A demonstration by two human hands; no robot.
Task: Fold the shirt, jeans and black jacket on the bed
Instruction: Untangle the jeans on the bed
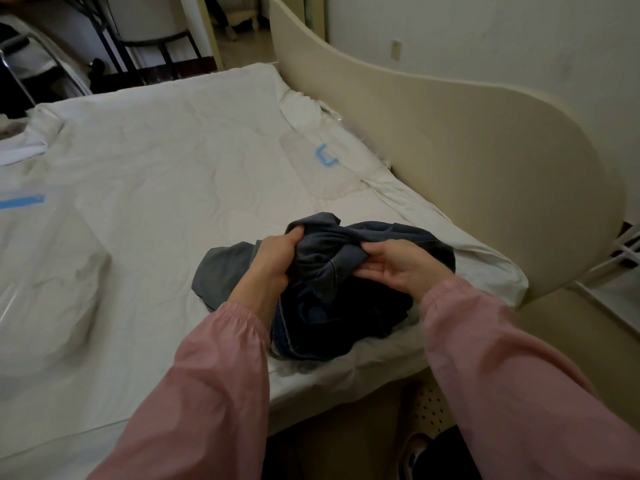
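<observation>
- Clear, glossy plastic cover (45, 258) lies over the bed's left part. It carries a strip of blue tape (22, 201) and runs off the frame edge.
- White sheet (180, 150), soft and creased, spreads wide between that plastic and the clothes. The bed's far edge stops short of dark chair legs (114, 46).
- Pink sleeve (207, 375), thin and gathered at the cuff, leads to the left hand (275, 259). Its fingers are curled tight round a bunch of the grey garment (322, 251).
- Grey garment is matte and soft, crumpled into a knot with one stitched seam showing. I cannot tell if it is the shirt or the jacket.
- Lighter grey flap (221, 271) lies flat on the sheet, left of the left wrist. I cannot tell if it is the same piece.
- Jeans (332, 320), dark blue denim with pale stitching, sit heaped under the garment at the bed's near edge, toward the right corner.
- Right hand (391, 268), palm turned up, pinches the same garment between thumb and fingers, just right of the left hand's hold.
- Clear pouch (322, 168) with a blue mark lies farther back, beside the headboard.
- Cream headboard (467, 161), smooth, hard and curved, rises just right of the clothes and closes that side. Behind it stands a pale wall with a socket (396, 50).
</observation>
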